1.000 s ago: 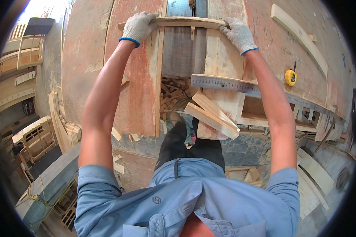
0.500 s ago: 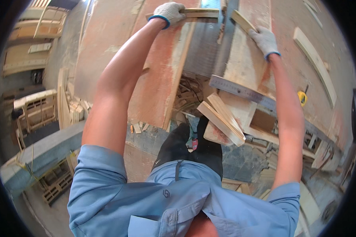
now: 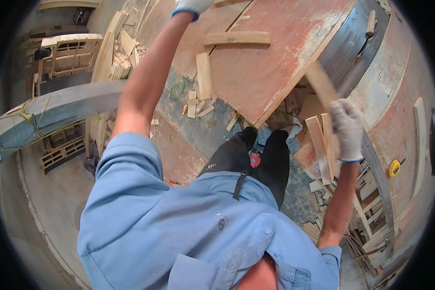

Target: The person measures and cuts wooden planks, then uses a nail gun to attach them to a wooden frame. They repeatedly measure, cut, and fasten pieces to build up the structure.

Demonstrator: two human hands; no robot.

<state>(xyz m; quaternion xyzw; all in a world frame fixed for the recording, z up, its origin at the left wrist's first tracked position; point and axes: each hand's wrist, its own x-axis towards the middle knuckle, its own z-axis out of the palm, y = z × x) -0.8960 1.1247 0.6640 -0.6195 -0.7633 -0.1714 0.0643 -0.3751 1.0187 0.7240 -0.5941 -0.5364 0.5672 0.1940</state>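
My right hand [image 3: 347,129], in a pale knitted work glove with a blue cuff, is closed round the lower end of a short wooden strip [image 3: 321,83]. Motion smears the strip, which tilts up and left beside the reddish worktop [image 3: 280,43]. Two offcut boards [image 3: 319,149] lean just left of this hand. My left hand [image 3: 192,6], gloved the same way, is cut off by the top edge, so its fingers are hidden. Nearest to it is a piece of wood [image 3: 225,2]. Below, one wooden block [image 3: 237,38] lies on the worktop and another [image 3: 204,76] at its left edge.
A dark metal plate [image 3: 355,41] with a wood scrap [image 3: 370,23] lies right of the worktop. A marked metal rail [image 3: 378,179] and a yellow tape measure [image 3: 395,167] are farther right. Offcuts and an orange-handled tool [image 3: 184,110] lie on the floor; a grey beam [image 3: 72,99] crosses the left.
The view has swung left. My right hand has come back toward my body with the wooden strip. My left hand has moved to the top edge, and its fingers have gone out of view.
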